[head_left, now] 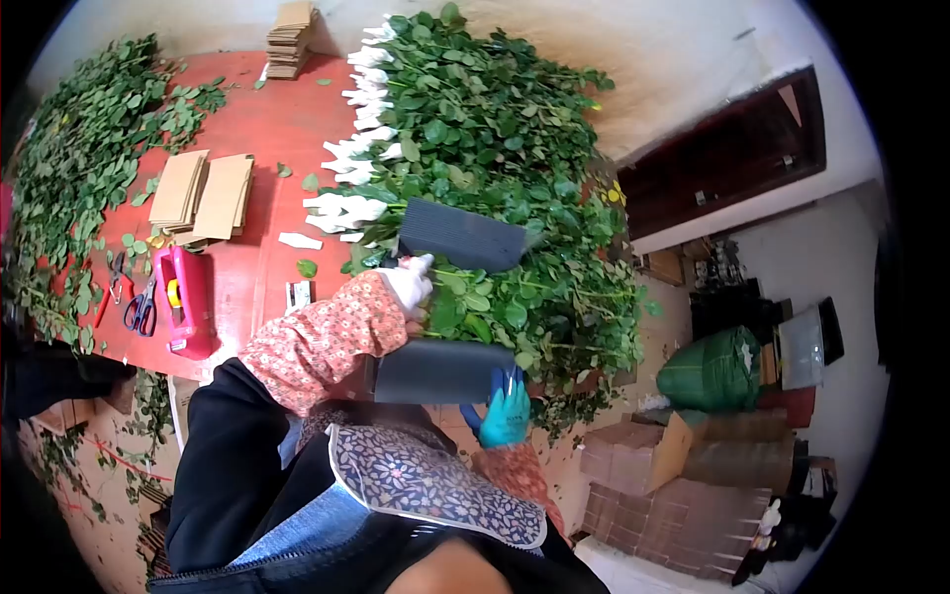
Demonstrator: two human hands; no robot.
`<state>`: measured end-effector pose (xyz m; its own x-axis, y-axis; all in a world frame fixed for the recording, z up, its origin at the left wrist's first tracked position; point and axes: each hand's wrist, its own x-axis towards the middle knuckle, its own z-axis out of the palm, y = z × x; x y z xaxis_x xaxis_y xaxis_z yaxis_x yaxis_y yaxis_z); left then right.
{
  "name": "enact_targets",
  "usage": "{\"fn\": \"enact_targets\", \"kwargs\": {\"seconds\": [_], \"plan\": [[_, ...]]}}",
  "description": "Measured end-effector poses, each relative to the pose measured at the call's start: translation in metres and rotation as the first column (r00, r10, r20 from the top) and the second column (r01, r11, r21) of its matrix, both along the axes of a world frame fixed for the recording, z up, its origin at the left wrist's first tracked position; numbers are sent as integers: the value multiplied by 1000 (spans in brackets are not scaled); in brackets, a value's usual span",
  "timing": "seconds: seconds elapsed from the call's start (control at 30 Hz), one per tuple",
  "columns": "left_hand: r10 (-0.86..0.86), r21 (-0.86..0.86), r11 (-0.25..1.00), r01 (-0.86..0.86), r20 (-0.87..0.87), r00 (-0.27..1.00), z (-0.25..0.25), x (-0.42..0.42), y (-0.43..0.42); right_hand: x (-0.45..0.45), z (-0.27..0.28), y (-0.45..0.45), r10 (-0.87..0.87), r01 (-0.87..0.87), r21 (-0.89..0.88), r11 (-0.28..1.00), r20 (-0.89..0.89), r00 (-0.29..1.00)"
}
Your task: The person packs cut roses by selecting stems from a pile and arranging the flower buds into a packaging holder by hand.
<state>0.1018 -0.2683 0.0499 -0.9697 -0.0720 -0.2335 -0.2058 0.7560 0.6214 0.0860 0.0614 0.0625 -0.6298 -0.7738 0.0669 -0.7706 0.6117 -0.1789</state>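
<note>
Fingers of white-gloved left hand [412,284] curl beside green leafy stems [477,302], hold unclear; teal-gloved right hand [506,416] bends its fingers at dark-grey rectangular panel [435,372], grip indeterminate. Dragging stems across its edge could tear leaves [516,315].

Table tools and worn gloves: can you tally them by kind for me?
Red-handled pruners: 1
Scissors: 1
Pink tape dispenser: 1
Gloves, one white and one teal: 2
Total: 5
</note>
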Motion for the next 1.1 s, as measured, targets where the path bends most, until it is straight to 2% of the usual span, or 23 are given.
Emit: {"fn": "enact_targets", "kwargs": {"seconds": [0.03,0.07,0.1,0.17,0.3,0.37,0.4,0.43,0.5,0.57,0.6,0.63,0.67,0.7,0.73,0.77,0.83,0.87,0.93,0.97,1.0,1.07,1.1], "plan": [[-155,-264,954,139,-40,987,-1,2,-2,-1,-8,-7,-57,57,-47,997,12,998],[-105,-153,982,112,57,993,0,-1,-2,-4,-15,-8,-61,65,-109,992,36,997],[-128,-217,968,130,24,992,10,3,-2,-1,-1,-14,-169,254,-147,956,432,886],[-96,-237,964,118,101,990,17,1,-1,1,-24,-2,-85,249,-355,901,417,905],[-96,-143,986,91,-32,995,3,1,-10,-5,42,0,-279,417,-145,897,546,790],[-122,-201,972,120,2,993,-4,1,-13,-17,76,-10,-50,51,-53,997,20,999],[-134,-238,961,139,35,990,-6,0,-14,-20,92,-17,-70,52,-147,988,-120,990],[-117,-207,969,133,90,989,4,-3,-14,-30,101,-25,-81,62,-158,986,-117,990],[-143,-207,965,159,88,986,10,-1,-15,-52,121,-40,20,-88,-201,976,-319,948],[-249,-254,938,238,-15,968,-21,-1,-27,-76,118,-56,104,-127,-311,942,-87,991],[-363,-255,918,303,-233,902,-62,-1,-46,-83,130,-70,130,-113,-327,938,29,991],[-115,315,935,165,-173,978,-88,4,-55,-98,119,-83,195,-166,-395,903,34,980],[143,774,630,-63,-36,989,-115,8,-63,-111,106,-94,193,-150,-457,876,49,980],[91,521,846,109,-342,935,-92,27,-66,-125,102,-107,233,-186,-458,869,47,971],[21,172,980,103,-597,802,-67,45,-69,-139,96,-116,238,-186,-432,883,69,969],[165,154,981,-117,-352,922,-11,71,-60,-149,87,-122,233,-180,-404,897,85,969],[257,105,967,-234,-372,892,58,91,-39,-159,77,-132,240,-197,-369,908,73,968],[188,110,981,-157,-391,901,75,93,-29,-164,72,-136,219,-191,-319,928,54,974],[-141,-5,987,160,-503,853,78,69,-5,-173,61,-145,216,-211,-218,953,-1,976],[-216,-30,973,227,-445,869,72,58,7,-175,57,-147,171,-179,-134,975,-70,983],[-274,-88,961,261,-220,936,71,46,15,-178,57,-146,200,-206,-120,971,-61,978],[-307,-143,947,287,-145,941,36,41,16,-160,90,-145,232,-261,-131,957,-203,951],[-305,-147,946,289,-99,947,35,43,18,-149,105,-147,251,-326,-285,902,-269,930]]}}
